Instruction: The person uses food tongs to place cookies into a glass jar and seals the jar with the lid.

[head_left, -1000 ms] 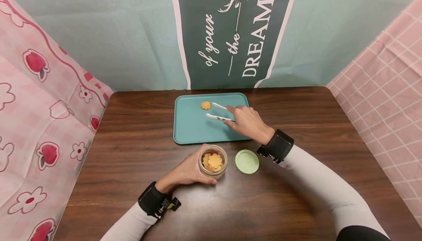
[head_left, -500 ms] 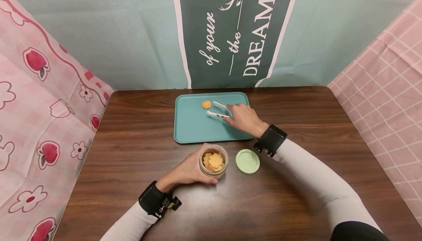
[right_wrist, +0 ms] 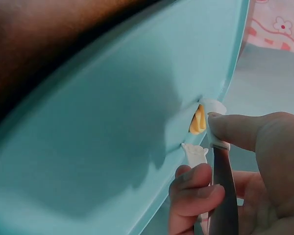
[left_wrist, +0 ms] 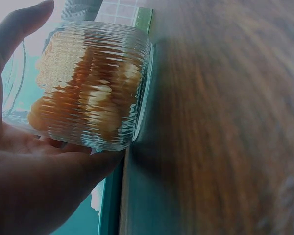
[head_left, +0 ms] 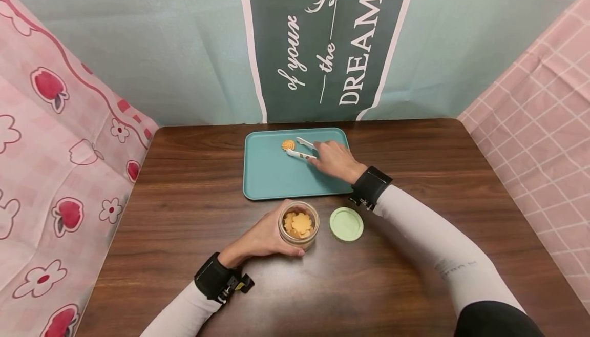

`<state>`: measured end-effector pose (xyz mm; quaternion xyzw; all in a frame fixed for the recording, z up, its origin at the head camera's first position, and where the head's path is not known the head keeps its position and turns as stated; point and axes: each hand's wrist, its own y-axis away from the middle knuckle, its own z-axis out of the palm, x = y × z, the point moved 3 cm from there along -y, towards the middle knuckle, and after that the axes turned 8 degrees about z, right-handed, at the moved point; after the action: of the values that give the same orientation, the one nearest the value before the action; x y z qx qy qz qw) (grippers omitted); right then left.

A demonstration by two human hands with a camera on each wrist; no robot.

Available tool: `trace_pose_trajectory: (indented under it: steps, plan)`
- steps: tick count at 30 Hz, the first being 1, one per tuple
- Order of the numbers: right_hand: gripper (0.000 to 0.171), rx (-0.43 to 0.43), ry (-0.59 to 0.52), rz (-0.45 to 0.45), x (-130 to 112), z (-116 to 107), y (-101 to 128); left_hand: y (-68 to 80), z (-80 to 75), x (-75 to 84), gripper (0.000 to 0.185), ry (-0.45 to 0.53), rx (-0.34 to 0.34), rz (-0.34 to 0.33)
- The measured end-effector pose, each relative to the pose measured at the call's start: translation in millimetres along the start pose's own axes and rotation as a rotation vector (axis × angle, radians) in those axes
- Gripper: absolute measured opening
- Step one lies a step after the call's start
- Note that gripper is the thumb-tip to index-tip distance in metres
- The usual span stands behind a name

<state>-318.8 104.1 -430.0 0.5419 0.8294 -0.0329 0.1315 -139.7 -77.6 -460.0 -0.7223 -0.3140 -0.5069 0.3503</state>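
My left hand (head_left: 265, 232) is wrapped round a ribbed glass jar (left_wrist: 93, 88) that stands upright on the table. Flower-shaped cookies (head_left: 301, 223) fill part of the jar, whose mouth is uncovered. Over the tray, my right hand (head_left: 335, 160) grips white tongs (head_left: 300, 153) with their arms spread apart. One swirled cookie (head_left: 288, 145) lies on the teal tray (head_left: 262, 178), at the tips of the tongs. In the right wrist view the cookie (right_wrist: 198, 120) sits between the tong ends; whether they touch it I cannot tell.
A light green lid (head_left: 346, 224) lies on the brown wooden table (head_left: 193, 173), to the right of the jar. Behind the table hangs a green cloth with lettering (head_left: 359, 55). Pink patterned cloths (head_left: 50, 173) border both sides.
My right hand has moved slightly away from me and to the left, bringing the tong tips up to the cookie. The left hand and jar have stayed put.
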Motion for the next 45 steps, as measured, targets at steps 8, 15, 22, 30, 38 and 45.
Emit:
trace_pose_trajectory:
  steps: [8, 15, 22, 30, 38, 45]
  plan:
    - [0.039, -0.02, 0.019, -0.007, -11, 1, -11, -0.7, -0.4, -0.1, 0.09, -0.002, 0.002, -0.004]
    - [0.036, -0.019, 0.006, -0.029, -12, 3, -16, -1.2, -0.5, 0.6, 0.092, -0.003, 0.001, -0.016]
    - [0.036, -0.001, 0.009, -0.058, -13, 3, -15, -1.4, -0.3, 0.7, 0.092, -0.005, -0.002, -0.021]
    - [0.03, 0.021, 0.037, -0.09, -12, 5, -15, -1.6, -0.4, 0.8, 0.091, 0.003, 0.001, -0.016]
    - [0.027, 0.037, 0.038, -0.11, -12, 6, -11, 0.0, -0.1, 0.8, 0.09, 0.005, -0.001, -0.009]
    - [0.029, 0.049, 0.036, -0.112, -12, 6, -6, 1.4, -0.2, 0.1, 0.09, -0.003, 0.0, -0.003]
